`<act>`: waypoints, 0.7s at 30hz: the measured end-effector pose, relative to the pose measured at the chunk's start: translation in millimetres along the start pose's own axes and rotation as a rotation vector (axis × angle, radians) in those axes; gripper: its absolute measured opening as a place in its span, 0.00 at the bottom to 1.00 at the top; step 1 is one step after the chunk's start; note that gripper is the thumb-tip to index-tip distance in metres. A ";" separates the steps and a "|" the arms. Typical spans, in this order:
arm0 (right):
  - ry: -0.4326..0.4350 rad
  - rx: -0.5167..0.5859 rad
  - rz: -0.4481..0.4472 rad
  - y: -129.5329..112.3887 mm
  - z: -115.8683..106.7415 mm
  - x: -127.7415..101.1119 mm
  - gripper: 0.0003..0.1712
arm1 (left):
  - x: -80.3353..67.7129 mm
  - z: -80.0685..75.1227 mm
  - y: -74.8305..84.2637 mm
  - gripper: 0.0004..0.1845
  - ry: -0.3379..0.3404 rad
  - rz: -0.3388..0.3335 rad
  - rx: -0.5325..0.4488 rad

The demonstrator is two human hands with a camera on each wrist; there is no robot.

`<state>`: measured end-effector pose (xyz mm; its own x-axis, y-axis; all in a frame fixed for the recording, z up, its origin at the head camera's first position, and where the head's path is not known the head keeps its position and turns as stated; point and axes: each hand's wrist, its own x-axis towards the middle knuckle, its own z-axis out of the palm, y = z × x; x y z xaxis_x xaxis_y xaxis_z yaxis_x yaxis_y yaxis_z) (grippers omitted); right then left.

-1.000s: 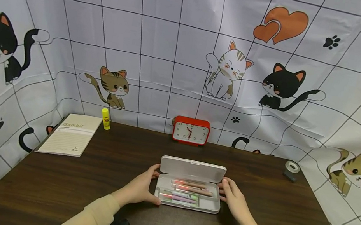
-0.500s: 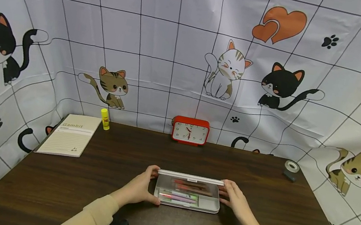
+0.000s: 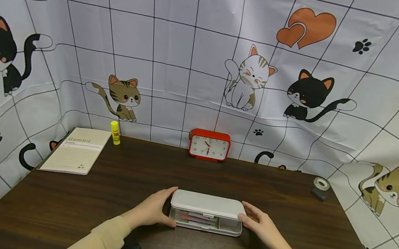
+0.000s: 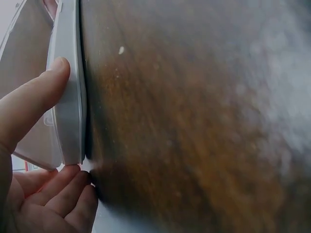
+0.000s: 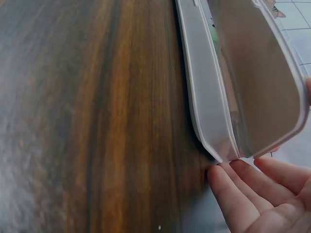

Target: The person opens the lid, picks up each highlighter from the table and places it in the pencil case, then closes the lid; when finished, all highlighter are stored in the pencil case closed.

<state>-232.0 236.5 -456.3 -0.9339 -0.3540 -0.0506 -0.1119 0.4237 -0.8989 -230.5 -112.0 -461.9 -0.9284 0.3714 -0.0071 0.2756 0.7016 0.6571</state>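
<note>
A white pencil case [image 3: 207, 206] lies on the dark wooden table [image 3: 113, 198] in front of me, its lid lowered almost flat over the base. Coloured pens [image 3: 198, 219] show through the narrow front gap. My left hand [image 3: 167, 206] holds the case's left end, with the thumb [image 4: 39, 92] on the case's edge and the fingers [image 4: 73, 189] curled at its corner. At the case's right end is my right hand [image 3: 247, 217]. Its fingers [image 5: 243, 194] lie by the base's corner, and the lid [image 5: 252, 82] stands slightly raised above the base.
At the back left of the table lie a notebook [image 3: 75, 155] and a yellow glue stick [image 3: 115, 132]. A red clock [image 3: 209, 145] stands at the back middle and a tape dispenser [image 3: 320, 186] at the back right. A cat-print cloth [image 3: 195, 54] walls in the table.
The lid stood upright a second ago, came halfway down, and now lies almost flat on the base. Both hands stayed at the case's ends.
</note>
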 end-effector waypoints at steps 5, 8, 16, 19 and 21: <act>-0.014 -0.113 -0.010 -1.6 -2.0 -1.8 0.38 | -1.5 -2.3 2.0 0.55 -0.031 -0.013 0.006; -0.030 -0.136 -0.022 -0.5 -2.3 -1.9 0.41 | -2.1 -3.1 2.2 0.55 -0.049 -0.016 0.009; -0.042 -0.180 -0.048 1.6 -2.0 -1.9 0.45 | -2.9 -5.1 0.5 0.54 -0.062 0.003 0.013; -0.041 -0.183 -0.045 3.0 -1.5 -1.3 0.46 | -3.3 -6.2 0.0 0.53 -0.070 0.007 0.015; -0.040 -0.193 -0.048 4.2 -1.3 -0.6 0.46 | -3.7 -6.8 0.0 0.53 -0.078 0.006 0.016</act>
<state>-232.3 239.5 -459.4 -0.9122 -0.4087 -0.0299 -0.2229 0.5561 -0.8006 -228.8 -117.5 -456.8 -0.9048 0.4212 -0.0624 0.2854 0.7088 0.6451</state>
